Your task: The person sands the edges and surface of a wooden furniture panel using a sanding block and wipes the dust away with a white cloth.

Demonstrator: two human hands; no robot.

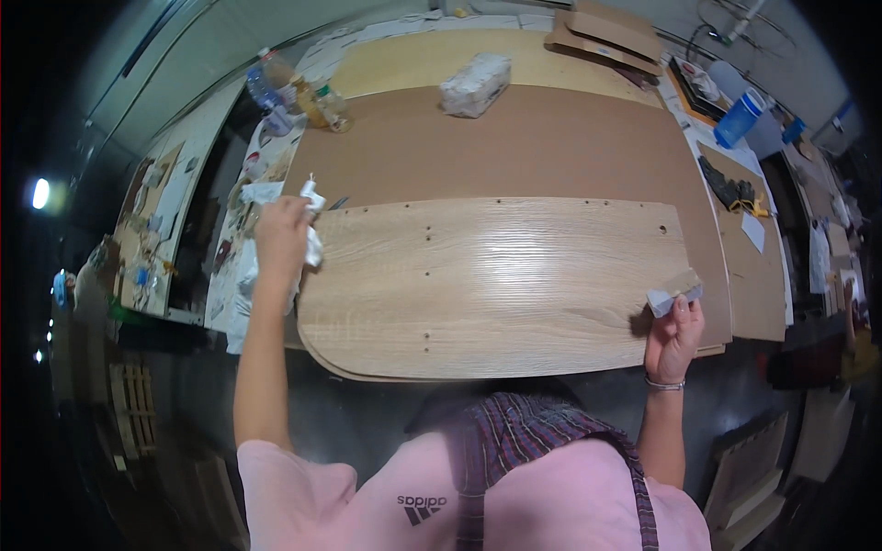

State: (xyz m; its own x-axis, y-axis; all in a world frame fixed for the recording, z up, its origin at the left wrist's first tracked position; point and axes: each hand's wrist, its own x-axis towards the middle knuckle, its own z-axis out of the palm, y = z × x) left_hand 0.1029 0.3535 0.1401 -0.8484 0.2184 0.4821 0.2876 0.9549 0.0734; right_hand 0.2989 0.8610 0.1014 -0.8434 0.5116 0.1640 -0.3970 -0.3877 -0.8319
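Note:
A long wood-grain panel (514, 285) with rounded left corners and small drilled holes lies in front of me. Over its left end, my left hand (283, 230) is closed around a crumpled white rag (313, 248). A narrow white tip stands up beyond those fingers; whether it belongs to the rag or to a small bottle is unclear. At the panel's right end, my right hand (675, 335) pinches a small folded greyish-white piece (675, 294), like paper or tape, with a tan strip along it. That hand is just above the panel's surface.
Under the panel is a large brown board (496, 147) on the table. A plastic-wrapped white package (476, 84) sits toward the back. Several bottles (317, 103) stand at the far left. On the right are a blue bottle (740, 118), dark gloves (726, 186) and cardboard (606, 39) farther back.

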